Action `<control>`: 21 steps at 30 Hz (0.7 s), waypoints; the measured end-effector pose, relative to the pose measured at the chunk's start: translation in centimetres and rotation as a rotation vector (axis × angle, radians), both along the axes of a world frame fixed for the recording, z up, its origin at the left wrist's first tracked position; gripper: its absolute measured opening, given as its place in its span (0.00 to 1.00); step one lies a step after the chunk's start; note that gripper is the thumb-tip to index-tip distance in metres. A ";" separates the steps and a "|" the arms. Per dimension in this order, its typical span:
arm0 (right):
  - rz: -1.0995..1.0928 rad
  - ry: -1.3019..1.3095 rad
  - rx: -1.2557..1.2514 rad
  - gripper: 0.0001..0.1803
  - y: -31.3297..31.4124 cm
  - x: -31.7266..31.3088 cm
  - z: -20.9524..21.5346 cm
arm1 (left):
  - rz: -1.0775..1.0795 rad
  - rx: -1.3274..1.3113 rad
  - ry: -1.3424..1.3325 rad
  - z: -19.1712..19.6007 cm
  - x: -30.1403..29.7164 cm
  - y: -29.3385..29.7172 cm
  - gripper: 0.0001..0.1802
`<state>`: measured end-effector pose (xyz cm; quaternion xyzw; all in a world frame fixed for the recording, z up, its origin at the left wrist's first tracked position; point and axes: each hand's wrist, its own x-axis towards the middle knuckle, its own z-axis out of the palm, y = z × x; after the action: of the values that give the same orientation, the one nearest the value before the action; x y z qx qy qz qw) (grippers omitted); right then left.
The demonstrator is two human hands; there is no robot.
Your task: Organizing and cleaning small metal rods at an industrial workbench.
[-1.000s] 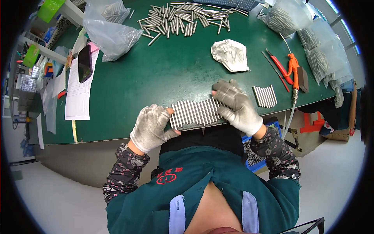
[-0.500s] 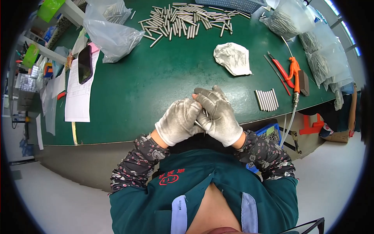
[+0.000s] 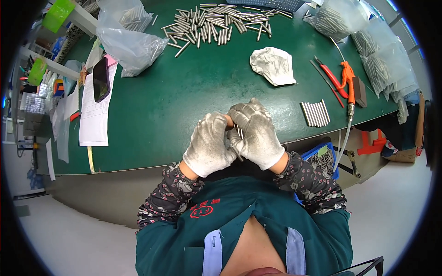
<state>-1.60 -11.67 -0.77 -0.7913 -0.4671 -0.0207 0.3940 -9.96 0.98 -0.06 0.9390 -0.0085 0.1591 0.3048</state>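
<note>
A: How are the hands placed?
B: The left hand (image 3: 208,146) and right hand (image 3: 254,134), both in white gloves, are curled together around a cluster of metal pins (image 3: 239,131). I can't tell how many; the gloves hide most of them.
A: Where is that cluster?
B: Between the palms, by the near edge of the green worktop (image 3: 170,101).
A: And around it?
B: Rightward, a neat row of pins (image 3: 315,113) lies side by side. Beyond the hands rests a crumpled white cloth (image 3: 272,66), with an orange air gun (image 3: 348,78) farther right.
A: Farther out?
B: A loose heap of pins (image 3: 207,24) across the far side, a plastic bag (image 3: 136,50) left of it, and a dark phone (image 3: 101,79) on paper at left.
</note>
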 end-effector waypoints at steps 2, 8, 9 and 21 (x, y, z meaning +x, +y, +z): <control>-0.052 -0.035 -0.005 0.17 0.1 -0.2 0.2 | 0.061 0.015 0.004 0.1 -0.1 0.0 0.21; -0.063 -0.062 -0.036 0.15 0.4 -0.3 0.3 | 0.226 0.195 -0.139 -0.7 0.1 -0.1 0.17; -0.062 -0.062 -0.036 0.15 0.4 -0.3 0.3 | 0.285 0.214 -0.112 -0.7 0.3 -0.3 0.15; -0.065 -0.055 -0.041 0.13 0.0 -0.3 0.3 | 0.007 0.267 0.027 0.6 -3.4 0.9 0.22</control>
<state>-1.85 -11.64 -0.46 -0.8131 -0.4520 -0.0456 0.3641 -13.34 1.89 0.51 0.9733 -0.0224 0.1451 0.1764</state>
